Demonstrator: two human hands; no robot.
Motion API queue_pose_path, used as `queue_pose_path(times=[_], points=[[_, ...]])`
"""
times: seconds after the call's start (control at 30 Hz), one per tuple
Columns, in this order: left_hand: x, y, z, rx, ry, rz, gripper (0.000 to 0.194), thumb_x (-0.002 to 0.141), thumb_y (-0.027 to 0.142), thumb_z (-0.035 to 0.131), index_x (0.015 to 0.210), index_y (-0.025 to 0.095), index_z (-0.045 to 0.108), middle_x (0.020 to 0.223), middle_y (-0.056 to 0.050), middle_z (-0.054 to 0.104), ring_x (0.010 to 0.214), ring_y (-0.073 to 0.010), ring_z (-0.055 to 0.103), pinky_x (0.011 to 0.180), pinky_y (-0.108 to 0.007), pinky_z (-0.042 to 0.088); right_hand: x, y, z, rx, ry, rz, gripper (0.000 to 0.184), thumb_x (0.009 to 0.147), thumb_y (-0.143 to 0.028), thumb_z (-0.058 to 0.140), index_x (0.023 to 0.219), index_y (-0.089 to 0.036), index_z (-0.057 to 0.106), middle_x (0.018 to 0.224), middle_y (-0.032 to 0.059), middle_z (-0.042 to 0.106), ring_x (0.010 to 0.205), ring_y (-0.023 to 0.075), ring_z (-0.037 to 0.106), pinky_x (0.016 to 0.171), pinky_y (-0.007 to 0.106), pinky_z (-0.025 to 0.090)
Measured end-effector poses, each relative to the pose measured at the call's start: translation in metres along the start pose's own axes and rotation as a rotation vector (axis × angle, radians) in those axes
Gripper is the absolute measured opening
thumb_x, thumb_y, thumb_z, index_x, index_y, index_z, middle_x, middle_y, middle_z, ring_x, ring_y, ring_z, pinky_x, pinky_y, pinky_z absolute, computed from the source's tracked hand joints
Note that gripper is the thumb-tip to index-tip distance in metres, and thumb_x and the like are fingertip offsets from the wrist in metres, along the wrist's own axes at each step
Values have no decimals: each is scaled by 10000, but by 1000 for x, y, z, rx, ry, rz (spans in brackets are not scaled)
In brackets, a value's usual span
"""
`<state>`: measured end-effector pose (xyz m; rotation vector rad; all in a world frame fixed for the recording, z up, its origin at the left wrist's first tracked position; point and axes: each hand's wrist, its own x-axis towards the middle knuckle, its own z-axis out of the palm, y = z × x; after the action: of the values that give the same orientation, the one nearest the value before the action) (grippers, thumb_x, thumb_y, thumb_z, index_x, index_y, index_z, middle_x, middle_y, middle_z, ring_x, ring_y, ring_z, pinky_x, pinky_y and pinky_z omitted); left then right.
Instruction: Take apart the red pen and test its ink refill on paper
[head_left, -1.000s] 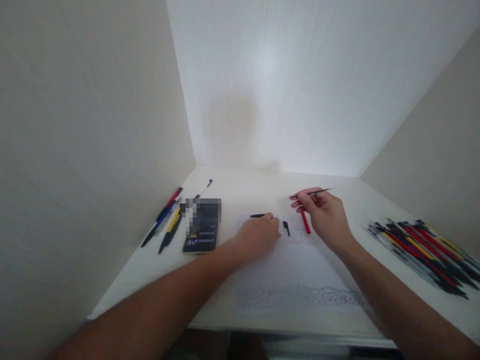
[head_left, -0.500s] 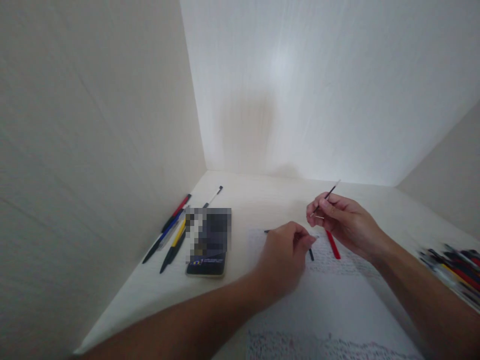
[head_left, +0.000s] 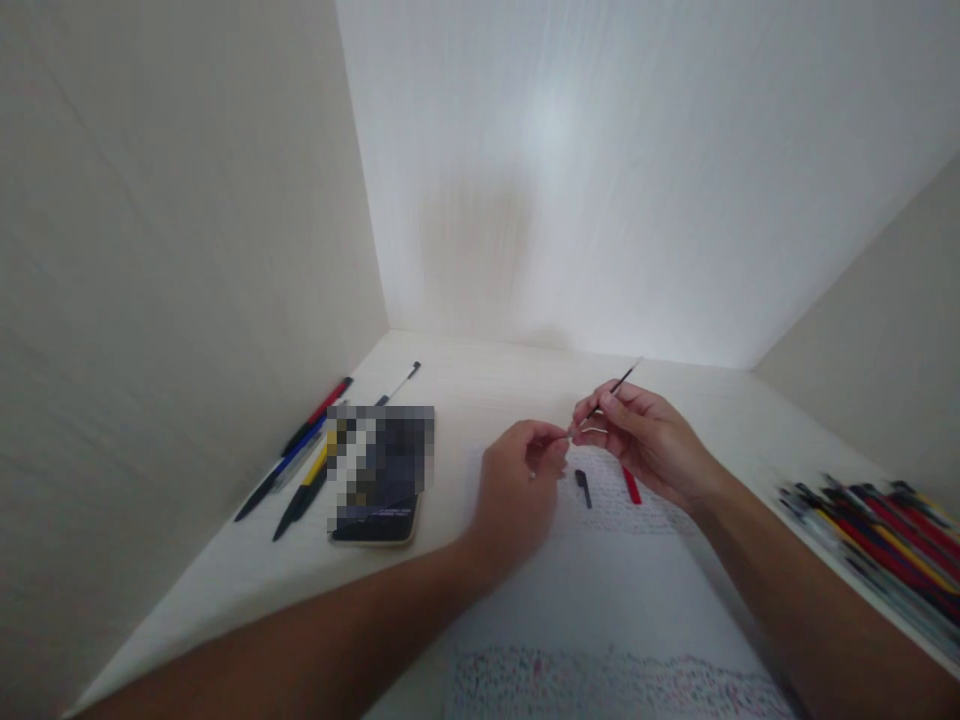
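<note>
Left hand [head_left: 517,490] now off desk [head_left: 480,375].

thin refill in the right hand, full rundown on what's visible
The thin dark pen refill is a slim straight rod, black along most of its visible length and paler toward the upper tip; probably plastic. It is lifted off the white table, tilted up and away to the right. The right hand pinches its lower part between the fingers, which hide that end. The left hand meets it at the lower tip, fingertips closed there. Any spring or nib is too small to tell.
</note>
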<state>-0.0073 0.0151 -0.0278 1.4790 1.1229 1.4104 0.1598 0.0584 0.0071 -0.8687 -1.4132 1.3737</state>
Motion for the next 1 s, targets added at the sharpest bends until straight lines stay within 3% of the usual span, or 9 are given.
queue_pose_path(times=[0.17, 0.73, 1.0], points=[[2, 1, 0, -20, -23, -77, 104, 891, 225, 583, 868, 145, 646, 769, -25, 668, 617, -122, 621, 618, -259, 516, 2, 2, -1, 1, -27, 2, 217, 873, -401, 685, 843, -193, 630, 916, 69, 695, 773, 168, 667, 774, 362, 582], [3, -1, -1, 3, -1, -85, 102, 885, 213, 596, 852, 133, 651, 775, -32, 675, 592, -111, 619, 579, -242, 535, 3, 9, -2, -63, -67, -14, 211, 889, -400, 675, 850, -192, 668, 902, 76, 716, 752, 168, 684, 755, 363, 588], [4, -6, 1, -52, -10, -63, 110, 867, 249, 638, 893, 142, 648, 821, -36, 692, 650, -126, 645, 609, -259, 539, 1, 9, -2, -279, -117, 10, 169, 821, -372, 740, 848, -205, 743, 830, 66, 734, 758, 187, 680, 751, 362, 564]])
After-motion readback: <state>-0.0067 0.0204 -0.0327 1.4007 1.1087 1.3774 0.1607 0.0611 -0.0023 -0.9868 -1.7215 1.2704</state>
